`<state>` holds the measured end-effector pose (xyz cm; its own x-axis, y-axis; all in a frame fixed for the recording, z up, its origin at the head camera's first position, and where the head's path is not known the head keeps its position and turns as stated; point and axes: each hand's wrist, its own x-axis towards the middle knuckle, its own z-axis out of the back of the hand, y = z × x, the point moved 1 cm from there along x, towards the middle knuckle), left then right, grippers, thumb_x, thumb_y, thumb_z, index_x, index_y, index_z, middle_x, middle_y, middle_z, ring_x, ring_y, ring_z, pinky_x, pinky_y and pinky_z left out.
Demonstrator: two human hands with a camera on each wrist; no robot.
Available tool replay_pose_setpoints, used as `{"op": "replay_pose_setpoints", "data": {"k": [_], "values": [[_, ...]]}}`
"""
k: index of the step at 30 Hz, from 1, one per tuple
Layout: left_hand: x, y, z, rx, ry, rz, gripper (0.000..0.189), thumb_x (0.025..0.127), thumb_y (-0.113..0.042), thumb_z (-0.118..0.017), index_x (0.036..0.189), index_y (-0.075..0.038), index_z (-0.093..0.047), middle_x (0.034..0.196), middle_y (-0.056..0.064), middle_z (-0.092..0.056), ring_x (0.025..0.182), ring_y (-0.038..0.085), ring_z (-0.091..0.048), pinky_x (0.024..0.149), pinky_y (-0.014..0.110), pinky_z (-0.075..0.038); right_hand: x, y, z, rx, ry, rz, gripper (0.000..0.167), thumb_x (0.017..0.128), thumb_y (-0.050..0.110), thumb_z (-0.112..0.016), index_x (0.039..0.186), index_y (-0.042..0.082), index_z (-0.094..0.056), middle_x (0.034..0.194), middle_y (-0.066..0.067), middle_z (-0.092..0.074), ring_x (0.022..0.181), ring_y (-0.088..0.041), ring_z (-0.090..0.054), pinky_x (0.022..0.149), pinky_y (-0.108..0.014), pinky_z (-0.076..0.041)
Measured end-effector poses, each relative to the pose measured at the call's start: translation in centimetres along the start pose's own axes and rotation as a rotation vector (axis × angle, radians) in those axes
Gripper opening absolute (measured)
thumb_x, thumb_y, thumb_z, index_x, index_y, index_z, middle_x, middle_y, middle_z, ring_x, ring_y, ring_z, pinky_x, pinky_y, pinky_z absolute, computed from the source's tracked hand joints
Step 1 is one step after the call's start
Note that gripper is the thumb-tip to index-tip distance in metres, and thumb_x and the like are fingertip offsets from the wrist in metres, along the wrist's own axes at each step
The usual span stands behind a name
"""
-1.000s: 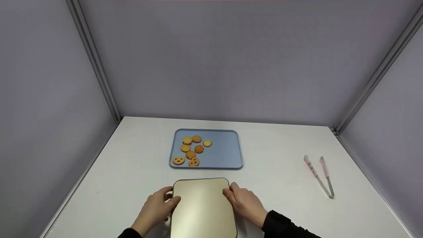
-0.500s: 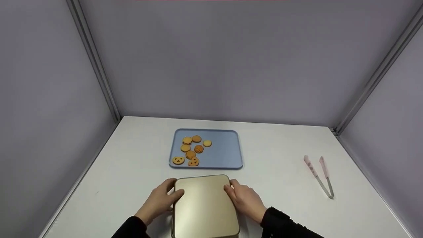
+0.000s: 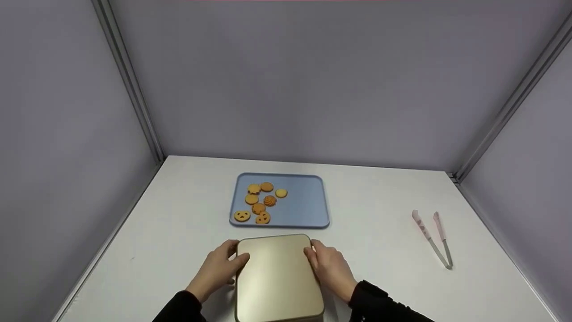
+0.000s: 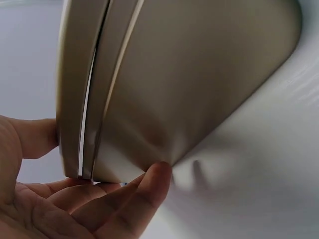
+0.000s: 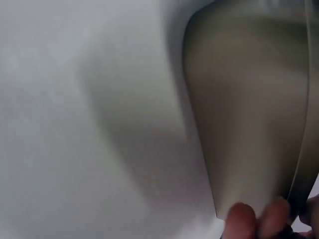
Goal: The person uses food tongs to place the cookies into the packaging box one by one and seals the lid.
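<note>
A gold metal tin stands at the near edge of the head view, its smooth lid (image 3: 277, 277) facing up. My left hand (image 3: 218, 268) grips its far left corner, thumb on the lid's edge. At the far right corner, my right hand (image 3: 331, 270) holds it with the thumb on the top edge. In the left wrist view a thin bright gap runs along the lid's rim, and fingertips touch the tin's body (image 4: 199, 64) below. The right wrist view shows fingertips against the tin's side (image 5: 244, 114). The inside of the tin is hidden.
Beyond the tin lies a blue tray (image 3: 308, 201) with several cookies (image 3: 270, 201) on its left half. Tongs (image 3: 435, 243) with pink handles rest spread on the right of the white table (image 3: 156, 241). Grey panels (image 3: 286, 80) enclose the back and sides.
Both hands and the lid have shifted slightly away from me, the left hand most. The lid's near edge and a strip of the tin's front have come into view. Tray and tongs stay put.
</note>
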<state>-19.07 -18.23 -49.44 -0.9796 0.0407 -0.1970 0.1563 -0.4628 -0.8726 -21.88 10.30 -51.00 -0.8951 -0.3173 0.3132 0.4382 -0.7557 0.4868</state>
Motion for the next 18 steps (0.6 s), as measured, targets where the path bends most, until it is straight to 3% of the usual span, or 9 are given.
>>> {"op": "replay_pose_setpoints", "data": {"k": [3, 6, 9, 13, 16, 18], "values": [[-0.02, 0.0, -0.03, 0.016, 0.004, -0.008, 0.055, 0.1, -0.033, -0.065, 0.144, -0.001, -0.052, 0.148, 0.028, -0.051, 0.129, 0.044, -0.057, 0.067, 0.037, -0.063, 0.09, -0.13, -0.19, 0.006, -0.03, 0.0, 0.016, 0.105, 0.021, -0.058, 0.095, 0.009, -0.061, 0.063, 0.003, -0.053, 0.056, -0.013, -0.051, 0.049, -0.031, -0.044], [0.02, 0.04, -0.01, 0.05, 0.002, -0.033, 0.054, 0.101, -0.033, -0.064, 0.143, 0.0, -0.053, 0.147, 0.028, -0.053, 0.13, 0.043, -0.056, 0.07, 0.037, -0.063, 0.08, -0.22, -0.27, 0.03, -0.011, -0.02, 0.021, 0.106, 0.024, -0.056, 0.107, 0.005, -0.065, 0.073, -0.004, -0.066, 0.066, -0.019, -0.064, 0.056, -0.037, -0.053], [0.07, 0.08, 0.01, 0.073, -0.003, -0.046, 0.051, 0.102, -0.03, -0.064, 0.142, -0.001, -0.055, 0.145, 0.027, -0.056, 0.122, 0.039, -0.063, 0.071, 0.038, -0.063, 0.05, -0.28, -0.27, 0.069, 0.033, -0.044, 0.033, 0.108, 0.028, -0.052, 0.123, 0.001, -0.063, 0.095, -0.014, -0.074, 0.086, -0.03, -0.073, 0.071, -0.046, -0.06], [0.21, 0.01, -0.04, 0.107, -0.015, -0.049, 0.049, 0.102, -0.03, -0.063, 0.141, -0.002, -0.057, 0.141, 0.023, -0.06, 0.119, 0.036, -0.064, 0.085, 0.046, -0.061, 0.11, -0.4, -0.21, 0.098, 0.078, -0.069, 0.045, 0.109, 0.031, -0.049, 0.135, -0.005, -0.057, 0.115, -0.026, -0.071, 0.105, -0.042, -0.07, 0.086, -0.055, -0.059], [0.4, -0.11, -0.15, 0.124, -0.023, -0.046, 0.048, 0.102, -0.031, -0.062, 0.14, -0.002, -0.057, 0.137, 0.02, -0.063, 0.11, 0.031, -0.068, 0.082, 0.043, -0.061, 0.3, -0.54, -0.17, 0.11, 0.096, -0.085, 0.048, 0.109, 0.031, -0.048, 0.137, -0.008, -0.055, 0.116, -0.031, -0.069, 0.105, -0.046, -0.07, 0.088, -0.058, -0.058], [0.48, -0.11, -0.3, 0.118, -0.021, -0.039, 0.048, 0.101, -0.031, -0.062, 0.14, -0.003, -0.057, 0.135, 0.018, -0.064, 0.094, 0.025, -0.069, 0.07, 0.038, -0.06, 0.36, -0.68, -0.24, 0.12, 0.102, -0.095, 0.049, 0.109, 0.031, -0.048, 0.138, -0.008, -0.054, 0.116, -0.032, -0.069, 0.105, -0.046, -0.069, 0.089, -0.059, -0.058]]}}
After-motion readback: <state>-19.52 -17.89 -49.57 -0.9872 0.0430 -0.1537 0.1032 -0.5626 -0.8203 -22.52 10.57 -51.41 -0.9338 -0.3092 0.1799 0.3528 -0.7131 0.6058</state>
